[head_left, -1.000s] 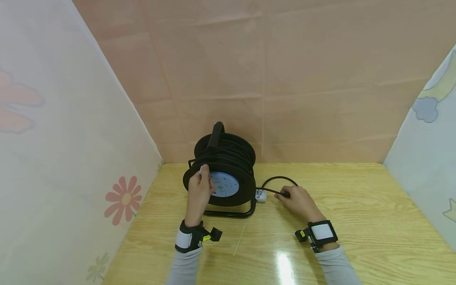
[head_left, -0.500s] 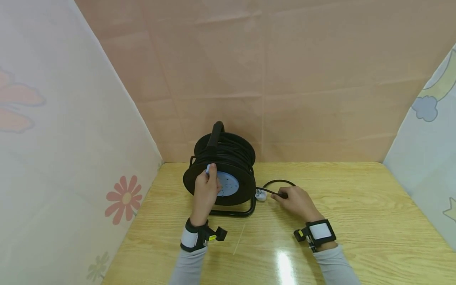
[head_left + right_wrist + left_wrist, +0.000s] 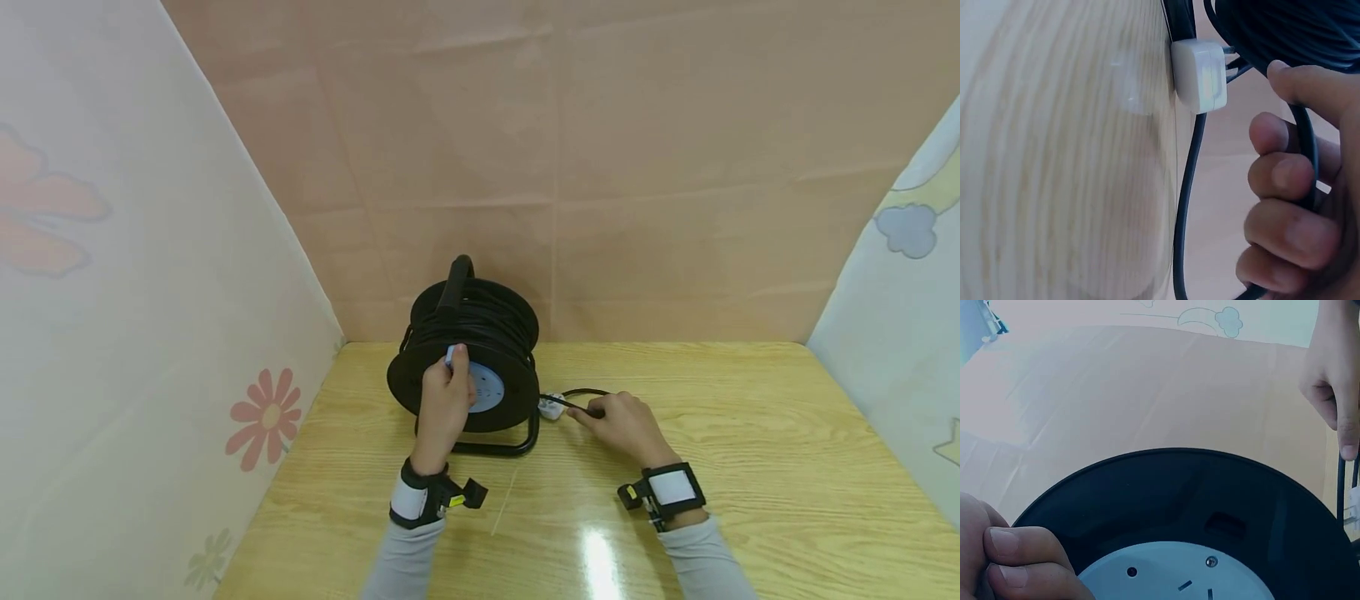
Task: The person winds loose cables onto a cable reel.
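Observation:
A black cable reel (image 3: 405,385) stands on its tubular frame, with black cable wound on the drum and a pale blue socket face (image 3: 491,388) in front. My left hand (image 3: 441,408) grips the crank knob (image 3: 449,354), whose light blue end shows by the thumb. To the right of the reel, my right hand (image 3: 630,428) holds the cable (image 3: 1308,137), its fingers curled round it and the thumb laid along it. A white plug (image 3: 1200,76) lies beside the reel's frame, and its cable runs back towards the right hand.
The reel's black carrying handle (image 3: 453,292) rises at the top. The wooden table (image 3: 750,433) extends to the right and front. A peach backdrop (image 3: 675,167) hangs behind, with patterned white panels on the left (image 3: 172,250) and right.
My left hand has swung to the right across the reel's face with the crank knob. The cable loop beside my right hand has shrunk, and the plug has shifted slightly. The right hand has barely moved.

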A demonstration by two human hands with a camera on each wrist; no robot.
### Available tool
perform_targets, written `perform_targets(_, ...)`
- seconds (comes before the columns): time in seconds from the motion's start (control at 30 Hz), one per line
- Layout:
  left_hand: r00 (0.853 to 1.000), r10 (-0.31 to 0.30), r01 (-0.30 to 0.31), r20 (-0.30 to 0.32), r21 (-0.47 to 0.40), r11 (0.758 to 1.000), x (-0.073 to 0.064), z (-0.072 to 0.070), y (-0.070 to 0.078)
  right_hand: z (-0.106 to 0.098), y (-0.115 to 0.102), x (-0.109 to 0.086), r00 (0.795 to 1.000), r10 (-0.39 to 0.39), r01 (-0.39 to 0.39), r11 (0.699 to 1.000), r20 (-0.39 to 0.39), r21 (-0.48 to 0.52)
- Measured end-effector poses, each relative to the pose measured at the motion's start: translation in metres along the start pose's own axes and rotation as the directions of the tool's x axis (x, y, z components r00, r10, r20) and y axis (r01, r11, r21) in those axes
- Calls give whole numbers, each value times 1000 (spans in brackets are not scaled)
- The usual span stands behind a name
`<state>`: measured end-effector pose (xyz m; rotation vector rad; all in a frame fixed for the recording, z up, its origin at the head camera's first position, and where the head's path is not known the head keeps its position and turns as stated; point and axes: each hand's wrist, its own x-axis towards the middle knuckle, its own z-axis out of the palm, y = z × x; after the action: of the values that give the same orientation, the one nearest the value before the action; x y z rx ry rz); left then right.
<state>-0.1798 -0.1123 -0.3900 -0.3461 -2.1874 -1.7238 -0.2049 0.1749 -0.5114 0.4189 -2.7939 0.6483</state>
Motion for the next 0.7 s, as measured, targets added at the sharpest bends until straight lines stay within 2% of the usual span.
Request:
perform_targets(0.23,999,-20,20,27,18,1000,-2,8,0,-2,-2,0,1000,-1,1,1000,15,2)
perform_targets(0.27,999,-21,20,35,19,1000,-3,8,5,-2,-2,1,1000,3,-3,1000,19,1)
perform_targets(0.33,999,-14,13,43,23,1000,-4,11,5,-2,-2,1,1000,6,-6,1000,22,-3)
perform_targets(0.47,997,-32,32,68,0,999,-5,17,5,1,-4,4,1000,10,-10,1000,28,1)
perform_targets(0.5,997,-40,41,71,-11,999,-5,20,0,2,-5,4,1000,9,-9,1000,29,1)
perform_targets(0.7,989,-81,91,124,-70,993,-8,29,4,4,-7,4,999,-12,10,1000,44,29)
